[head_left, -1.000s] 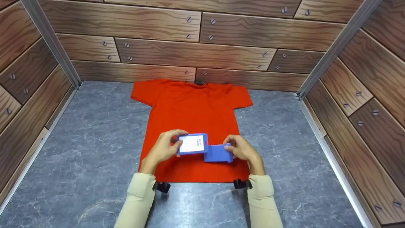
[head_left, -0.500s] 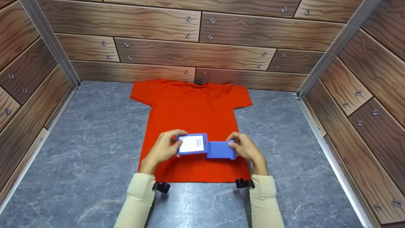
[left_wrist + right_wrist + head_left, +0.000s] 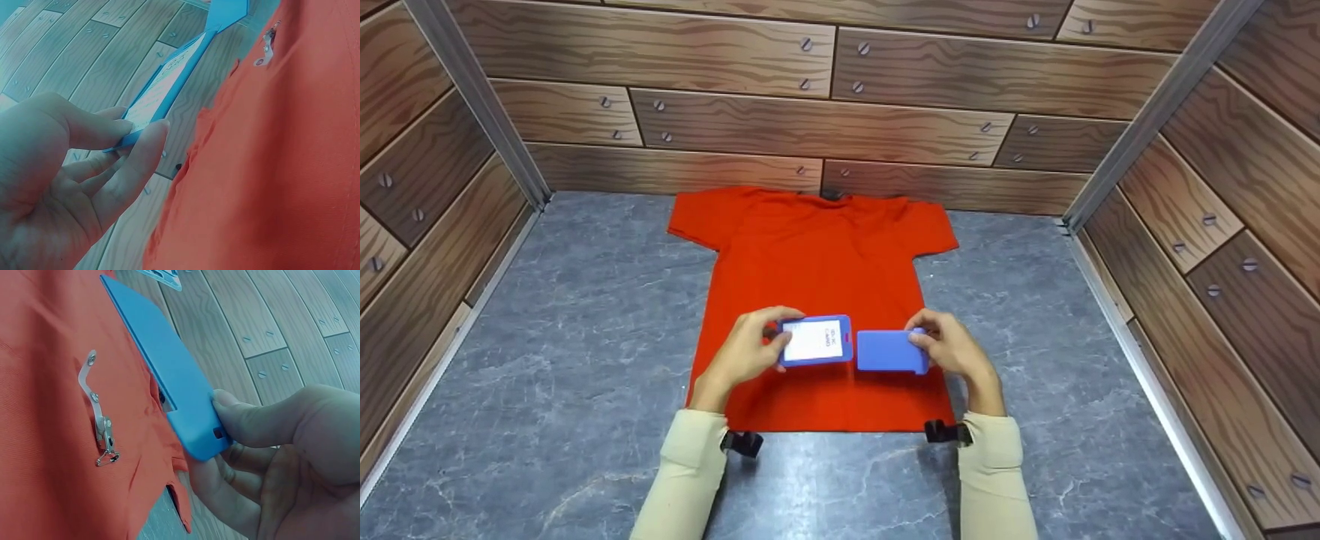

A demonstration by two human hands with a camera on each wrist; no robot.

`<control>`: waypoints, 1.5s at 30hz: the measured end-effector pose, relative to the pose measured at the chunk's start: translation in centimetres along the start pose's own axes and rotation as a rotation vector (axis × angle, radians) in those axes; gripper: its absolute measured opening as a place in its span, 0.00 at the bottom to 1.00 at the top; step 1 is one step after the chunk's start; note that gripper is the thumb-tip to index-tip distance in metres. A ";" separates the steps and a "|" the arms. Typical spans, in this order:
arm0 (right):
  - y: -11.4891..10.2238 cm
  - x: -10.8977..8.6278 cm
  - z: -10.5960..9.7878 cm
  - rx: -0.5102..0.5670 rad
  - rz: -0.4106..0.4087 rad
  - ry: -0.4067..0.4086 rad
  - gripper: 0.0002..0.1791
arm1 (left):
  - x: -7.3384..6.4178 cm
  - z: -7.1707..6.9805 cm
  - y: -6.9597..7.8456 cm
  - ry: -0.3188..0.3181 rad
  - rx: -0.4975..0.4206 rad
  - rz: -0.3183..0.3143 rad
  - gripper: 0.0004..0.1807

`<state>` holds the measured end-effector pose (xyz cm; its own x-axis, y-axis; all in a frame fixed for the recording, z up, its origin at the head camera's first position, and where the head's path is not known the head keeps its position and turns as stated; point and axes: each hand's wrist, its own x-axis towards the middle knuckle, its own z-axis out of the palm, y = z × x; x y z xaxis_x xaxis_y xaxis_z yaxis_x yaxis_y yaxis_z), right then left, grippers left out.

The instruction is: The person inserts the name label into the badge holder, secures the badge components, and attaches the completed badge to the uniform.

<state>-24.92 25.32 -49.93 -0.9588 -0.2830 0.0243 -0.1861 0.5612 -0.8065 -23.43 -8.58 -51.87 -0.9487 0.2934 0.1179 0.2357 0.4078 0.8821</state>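
Note:
A blue badge holder (image 3: 847, 351) with a white printed card (image 3: 812, 340) in it is pinched at its left end between the thumb and fingers of my left hand (image 3: 746, 345). My right hand (image 3: 952, 346) pinches a flat blue plastic cover (image 3: 891, 350) by its right end. A narrow gap separates the two blue pieces in the head view. Both are held above the lower part of a red T-shirt (image 3: 817, 259) laid out flat. A metal badge clip (image 3: 106, 433) with a clear snap strap (image 3: 85, 377) lies on the shirt, hidden in the head view.
The shirt lies on a grey marbled surface (image 3: 607, 315). Wood-patterned panels (image 3: 735, 120) wall it in at the back, left and right, with metal strips (image 3: 1162, 112) along the corners.
My right hand has moved to the right and slightly up with the blue cover, which touched or overlapped the badge holder before and now stands apart. My left hand has stayed almost still.

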 end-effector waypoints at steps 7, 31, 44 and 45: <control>-0.1 -0.1 -0.2 0.007 -0.011 0.032 0.04 | 0.0 0.1 -0.2 0.012 0.020 0.023 0.19; -4.1 -0.9 0.2 0.127 -0.037 0.017 0.06 | 0.0 0.6 0.1 -0.003 0.052 -0.001 0.19; -1.1 0.6 1.7 0.112 -0.067 0.019 0.06 | 0.0 0.7 0.3 -0.039 0.009 0.026 0.18; -1.1 0.6 1.7 0.112 -0.072 0.018 0.06 | 0.0 0.7 0.3 -0.040 0.006 0.025 0.18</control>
<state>-24.90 23.21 -50.03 -0.9479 -0.3044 0.0942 -0.2301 0.4496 -0.8631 -23.21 -7.85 -51.92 -0.9333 0.3379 0.1217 0.2608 0.4046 0.8765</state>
